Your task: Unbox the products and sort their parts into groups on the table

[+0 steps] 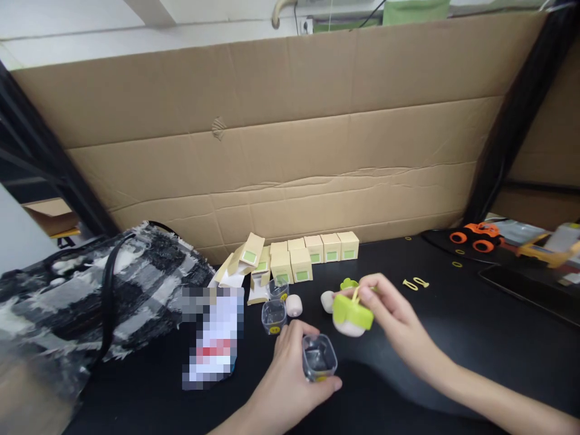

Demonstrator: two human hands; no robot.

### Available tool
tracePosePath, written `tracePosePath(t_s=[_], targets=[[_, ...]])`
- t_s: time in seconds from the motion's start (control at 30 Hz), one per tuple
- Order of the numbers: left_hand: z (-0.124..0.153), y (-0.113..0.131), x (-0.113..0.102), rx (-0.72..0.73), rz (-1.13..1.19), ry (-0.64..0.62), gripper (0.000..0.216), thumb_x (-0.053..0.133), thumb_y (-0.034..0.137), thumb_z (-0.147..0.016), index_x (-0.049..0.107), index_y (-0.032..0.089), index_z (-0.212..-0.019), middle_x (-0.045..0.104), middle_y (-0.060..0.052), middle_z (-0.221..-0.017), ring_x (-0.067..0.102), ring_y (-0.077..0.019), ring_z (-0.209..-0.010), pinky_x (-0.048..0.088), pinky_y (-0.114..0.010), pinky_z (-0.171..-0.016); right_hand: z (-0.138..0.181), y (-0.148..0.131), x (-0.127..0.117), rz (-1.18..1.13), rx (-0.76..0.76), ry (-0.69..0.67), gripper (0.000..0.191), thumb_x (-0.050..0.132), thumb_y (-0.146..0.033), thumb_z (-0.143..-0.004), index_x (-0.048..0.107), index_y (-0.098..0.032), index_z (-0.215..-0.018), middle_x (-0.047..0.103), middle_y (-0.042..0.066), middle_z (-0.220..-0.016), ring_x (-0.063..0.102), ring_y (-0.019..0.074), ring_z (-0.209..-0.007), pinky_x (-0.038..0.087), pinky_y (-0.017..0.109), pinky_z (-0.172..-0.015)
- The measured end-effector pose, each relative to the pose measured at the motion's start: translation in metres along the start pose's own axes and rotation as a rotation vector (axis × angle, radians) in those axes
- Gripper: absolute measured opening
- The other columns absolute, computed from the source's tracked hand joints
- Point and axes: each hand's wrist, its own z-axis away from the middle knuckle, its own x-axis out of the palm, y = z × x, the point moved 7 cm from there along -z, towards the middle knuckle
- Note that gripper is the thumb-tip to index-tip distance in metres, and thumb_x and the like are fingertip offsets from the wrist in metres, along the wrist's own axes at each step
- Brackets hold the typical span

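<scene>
My left hand (290, 374) is wrapped round a small clear plastic cup (319, 356) with a yellow mark low on its side. Up and to the right, my right hand (385, 305) pinches a bright green cap (353, 311) by a pale yellow loop on top. A rounded white piece (348, 328) shows under that cap. Beyond my left hand stand two more clear cups, a nearer one (274, 314) and a farther one (278, 289). A white rounded piece (294, 306) lies beside them, and another white piece (327, 301) and a green leafy part (348, 283) are behind the cap.
Several small cream boxes (301, 264) stand near the cardboard wall (294, 151); some flattened ones (235, 266) lie left. A black-and-grey bag (136, 290) and a blurred-out packet (215, 338) are left. Yellow loops (415, 283), an orange toy truck (480, 235) and a dark flat device (530, 290) lie right.
</scene>
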Motion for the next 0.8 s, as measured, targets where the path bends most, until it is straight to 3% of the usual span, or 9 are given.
tracePosePath(t_s=[0.1,0.23,0.33,0.4,0.5,0.6,0.67,0.73,0.8], targets=[[0.009,-0.009,-0.013,0.07,-0.159,-0.01,0.039,0.065,0.015,-0.066,0.051,0.022,-0.101,0.052,-0.007,-0.112,0.048,-0.0278,-0.105,0.038,-0.045,-0.092,-0.009,0.0,-0.018,-0.082,0.044,0.141,0.025,0.051,-0.047,-0.089,0.046,-0.024,-0.083,0.065,0.002,-0.091,0.062,0.0153,-0.078,0.049,0.024,-0.063],[0.018,-0.022,-0.035,0.183,-0.321,0.08,0.007,0.059,0.019,-0.077,0.057,0.024,-0.082,0.05,-0.005,-0.124,0.042,-0.0316,-0.115,0.035,-0.049,-0.094,-0.013,0.006,-0.019,-0.107,0.099,0.134,0.028,0.053,-0.05,-0.086,0.047,-0.023,-0.082,0.066,0.003,-0.093,0.063,0.0165,-0.077,0.049,0.025,-0.062],[0.023,-0.01,-0.047,0.276,-0.256,0.261,0.017,0.065,0.024,-0.074,0.055,0.024,-0.088,0.05,-0.007,-0.125,0.04,-0.0324,-0.117,0.034,-0.049,-0.095,-0.009,0.005,-0.011,-0.081,0.056,0.088,0.027,0.052,-0.048,-0.088,0.047,-0.022,-0.082,0.067,0.004,-0.091,0.063,0.0175,-0.081,0.05,0.027,-0.067],[0.02,0.006,-0.043,0.296,-0.055,0.279,0.016,0.06,0.031,-0.08,0.052,0.024,-0.092,0.055,-0.007,-0.111,0.051,-0.0262,-0.104,0.04,-0.043,-0.089,-0.005,0.001,-0.005,-0.064,-0.016,0.049,0.023,0.05,-0.044,-0.09,0.047,-0.022,-0.083,0.068,0.004,-0.093,0.063,0.0174,-0.087,0.049,0.028,-0.073],[0.003,0.018,0.001,0.08,0.553,-0.086,0.031,0.042,0.046,-0.089,0.044,0.022,-0.106,0.059,-0.003,-0.08,0.052,-0.0113,-0.054,0.043,-0.027,-0.054,0.002,-0.004,0.001,-0.047,-0.095,-0.001,0.018,0.044,-0.04,-0.094,0.047,-0.024,-0.088,0.067,0.003,-0.1,0.062,0.016,-0.092,0.048,0.029,-0.079],[-0.006,0.03,0.045,-0.082,1.054,-0.416,0.045,0.042,0.059,-0.084,0.043,0.017,-0.101,0.061,-0.002,-0.065,0.049,-0.0084,-0.042,0.038,-0.021,-0.042,0.007,-0.005,0.007,0.002,-0.112,-0.089,0.015,0.04,-0.037,-0.096,0.048,-0.025,-0.091,0.066,0.003,-0.104,0.061,0.0151,-0.093,0.049,0.029,-0.081],[-0.008,0.029,0.056,-0.103,1.238,-0.466,0.048,0.054,0.06,-0.079,0.04,0.018,-0.099,0.063,-0.001,-0.064,0.054,-0.0091,-0.045,0.043,-0.021,-0.045,0.009,-0.005,0.011,0.086,-0.118,-0.176,0.016,0.038,-0.034,-0.097,0.049,-0.025,-0.09,0.064,0.005,-0.109,0.06,0.0159,-0.101,0.048,0.031,-0.086],[-0.009,0.022,0.059,-0.098,1.329,-0.429,0.049,0.064,0.055,-0.074,0.036,0.02,-0.094,0.064,0.0,-0.065,0.058,-0.0096,-0.05,0.046,-0.022,-0.05,0.011,-0.011,0.016,0.229,-0.184,-0.255,0.013,0.04,-0.032,-0.095,0.051,-0.025,-0.098,0.059,0.007,-0.118,0.054,0.0183,-0.113,0.045,0.035,-0.092],[-0.008,0.014,0.058,-0.093,1.355,-0.369,0.05,0.071,0.048,-0.071,0.033,0.021,-0.09,0.064,0.002,-0.066,0.059,-0.0086,-0.054,0.047,-0.022,-0.054,0.015,-0.018,0.021,0.41,-0.298,-0.327,0.027,0.054,-0.033,-0.087,0.048,-0.024,-0.113,0.054,0.01,-0.124,0.05,0.0216,-0.118,0.044,0.036,-0.094]])
